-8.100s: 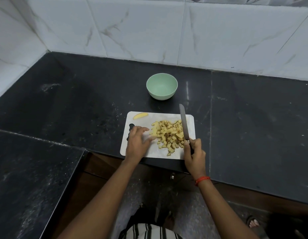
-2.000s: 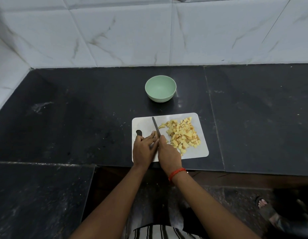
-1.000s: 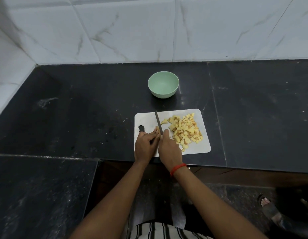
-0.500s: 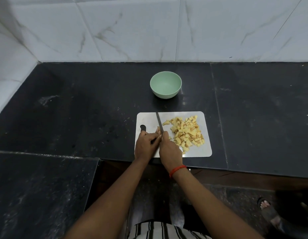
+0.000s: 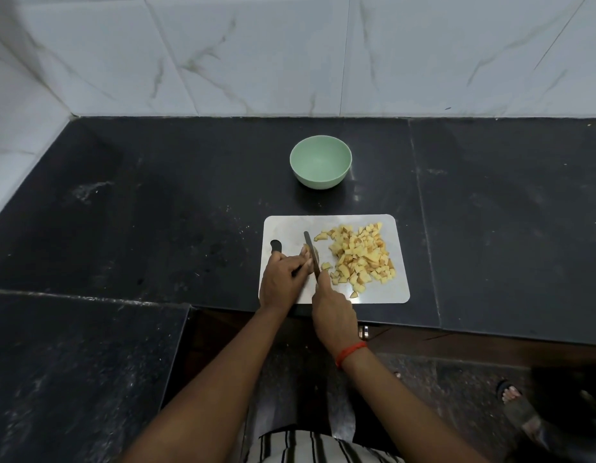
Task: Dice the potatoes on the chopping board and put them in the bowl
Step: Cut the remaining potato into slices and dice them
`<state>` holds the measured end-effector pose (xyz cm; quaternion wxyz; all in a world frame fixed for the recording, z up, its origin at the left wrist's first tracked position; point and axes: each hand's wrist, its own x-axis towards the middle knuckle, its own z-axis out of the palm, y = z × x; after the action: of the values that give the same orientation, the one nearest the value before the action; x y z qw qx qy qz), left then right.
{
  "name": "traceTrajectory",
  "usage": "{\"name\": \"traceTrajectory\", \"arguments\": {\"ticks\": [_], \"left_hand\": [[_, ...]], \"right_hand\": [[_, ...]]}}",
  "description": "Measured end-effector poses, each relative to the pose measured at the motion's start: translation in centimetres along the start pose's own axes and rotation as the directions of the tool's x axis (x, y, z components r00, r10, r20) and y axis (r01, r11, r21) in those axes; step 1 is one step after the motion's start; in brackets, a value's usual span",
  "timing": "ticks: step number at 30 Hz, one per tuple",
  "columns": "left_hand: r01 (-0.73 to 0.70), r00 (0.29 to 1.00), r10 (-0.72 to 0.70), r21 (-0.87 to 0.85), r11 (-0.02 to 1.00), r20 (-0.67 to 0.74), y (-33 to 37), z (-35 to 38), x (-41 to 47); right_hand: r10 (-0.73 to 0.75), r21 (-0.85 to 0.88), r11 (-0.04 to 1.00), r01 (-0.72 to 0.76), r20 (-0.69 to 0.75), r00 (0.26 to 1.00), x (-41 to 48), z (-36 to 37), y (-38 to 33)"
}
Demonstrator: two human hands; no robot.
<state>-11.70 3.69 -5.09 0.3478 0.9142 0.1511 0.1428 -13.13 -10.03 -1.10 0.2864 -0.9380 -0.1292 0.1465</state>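
- Pins a small uncut potato piece (image 5: 316, 256) to the left part of the chopping board (image 5: 383, 292) with the left hand (image 5: 283, 279), fingertips curled over it, seemingly to stop it sliding and to tuck the fingertips back from the edge.
- Clamps the right hand (image 5: 333, 312) round the handle of the knife (image 5: 310, 250), handle hidden inside the fist.
- Sets the blade pointing away from the body, right against the left fingertips and across the piece, probably to guide each cut along the fingers.
- Works with both hands close together, almost meeting at the blade, near the board's front edge.
- Heaps the diced potato (image 5: 360, 259) on the right half of the board, just beside the blade, likely to free the left side for cutting and to allow one gathering sweep afterwards.
- Stands the bowl (image 5: 318, 180) upright and empty on the black counter (image 5: 156, 212), just beyond the board's far edge and not touching it: near enough for a short carry, yet out of the knife's way.
- Judging by all this: dicing nearly done, only this one piece uncut, no potato in the bowl yet, the whole transfer still to do.
- Risk worth noting: very little left to hold, fingertips right at the edge, so short, careful strokes called for.
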Motion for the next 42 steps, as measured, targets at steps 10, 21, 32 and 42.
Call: {"name": "traceTrajectory", "arguments": {"ticks": [10,21,32,42], "left_hand": [[0.068,0.998,-0.068,-0.018,0.997,0.017,-0.2,0.1,-0.2],[0.082,0.995,-0.084,-0.035,0.996,-0.056,1.5,0.0,-0.6],[-0.129,0.99,0.114,0.186,0.974,0.088,-1.1,-2.6,0.8],[-0.015,1.0,0.014,0.105,0.994,0.009,0.5,-1.8,0.7]], "right_hand": [[0.059,-0.177,0.983,-0.044,0.084,0.995,-6.8,0.6,3.0],[0.016,-0.183,0.983,-0.028,-0.067,0.998,-2.9,0.2,1.8],[-0.072,-0.035,0.997,0.067,-0.162,0.984,-1.2,0.0,3.2],[-0.149,-0.093,0.987,0.133,-0.181,0.972,-1.0,-0.5,3.5]]}}
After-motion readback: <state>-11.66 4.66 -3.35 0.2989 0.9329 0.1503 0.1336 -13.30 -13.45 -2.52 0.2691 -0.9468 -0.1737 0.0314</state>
